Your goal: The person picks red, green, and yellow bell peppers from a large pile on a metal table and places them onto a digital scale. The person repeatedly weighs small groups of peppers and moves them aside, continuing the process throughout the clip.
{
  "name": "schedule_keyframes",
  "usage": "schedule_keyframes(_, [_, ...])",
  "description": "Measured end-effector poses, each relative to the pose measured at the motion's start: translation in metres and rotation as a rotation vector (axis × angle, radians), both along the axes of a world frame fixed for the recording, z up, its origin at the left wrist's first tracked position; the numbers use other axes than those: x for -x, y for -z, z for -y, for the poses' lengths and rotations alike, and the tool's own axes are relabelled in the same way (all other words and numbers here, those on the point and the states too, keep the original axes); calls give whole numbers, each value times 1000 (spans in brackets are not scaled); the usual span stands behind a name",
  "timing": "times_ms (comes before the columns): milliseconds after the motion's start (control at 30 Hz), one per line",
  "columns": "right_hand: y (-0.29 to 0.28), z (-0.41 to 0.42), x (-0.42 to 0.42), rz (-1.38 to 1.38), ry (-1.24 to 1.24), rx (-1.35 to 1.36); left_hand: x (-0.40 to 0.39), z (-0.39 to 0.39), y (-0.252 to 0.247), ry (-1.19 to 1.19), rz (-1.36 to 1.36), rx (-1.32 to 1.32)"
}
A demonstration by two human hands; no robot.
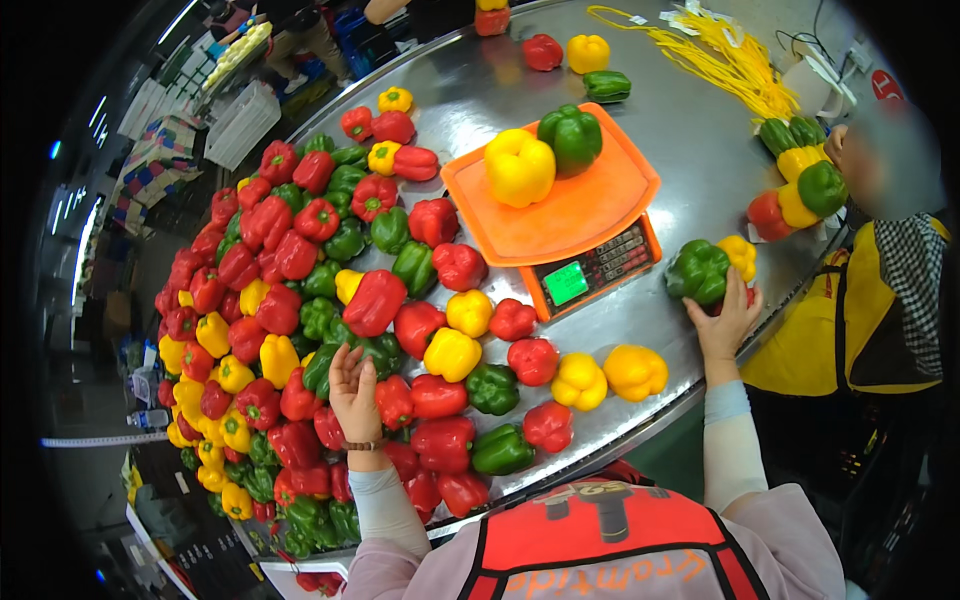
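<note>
My left hand (pixel 355 391) is raised over the pile of bell peppers, its fingers apart and holding nothing. Near its fingertips lie a green bell pepper (pixel 321 370) and a large red bell pepper (pixel 375 302). At the table's right side, my right hand (pixel 724 319) grips a small cluster from the near side. In it are a green bell pepper (pixel 699 271), a yellow bell pepper (pixel 738 256) and a red one mostly hidden by my fingers. An orange digital scale (pixel 551 217) stands between my hands; a yellow pepper (pixel 520 168) and a green pepper (pixel 570 139) sit on its pan.
Beyond my right hand, a person in a yellow-and-black garment (pixel 810 322) is beside stacked peppers (pixel 796 204). Yellow ties (pixel 739 67) lie at the far right of the metal table (pixel 450 82). A white plastic crate (pixel 244 126) stands past the table's far-left edge.
</note>
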State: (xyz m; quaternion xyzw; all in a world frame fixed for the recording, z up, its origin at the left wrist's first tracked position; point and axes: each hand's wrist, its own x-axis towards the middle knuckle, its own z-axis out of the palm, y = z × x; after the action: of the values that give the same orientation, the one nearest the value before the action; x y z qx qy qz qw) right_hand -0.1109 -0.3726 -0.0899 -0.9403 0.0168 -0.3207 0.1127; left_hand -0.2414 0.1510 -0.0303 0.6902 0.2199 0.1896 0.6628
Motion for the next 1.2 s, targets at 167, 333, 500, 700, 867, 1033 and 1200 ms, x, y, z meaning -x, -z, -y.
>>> schedule_keyframes(167, [2, 14, -37, 22, 21, 109, 19, -5, 3, -23, -17, -71])
schedule_keyframes(333, [6, 19, -48, -26, 87, 119, 32, -12, 7, -53, 12, -46])
schedule_keyframes(500, [-19, -9, -28, -165, 215, 76, 42, -10, 7, -43, -16, -80])
schedule_keyframes(700, [-63, -132, 62, -349, -902, -341, 39, 36, 6, 75, -47, 3])
schedule_keyframes(867, [-73, -176, 108, -699, -1273, 33, 39, 46, -3, 65, -151, -474])
schedule_keyframes(1033, [-64, -176, 109, -689, -1268, 38, 51, 21, -13, 108, -345, -855])
schedule_keyframes(1200, [-64, -178, 108, -700, -1273, 25, 36, 44, -3, 372, -489, -1038])
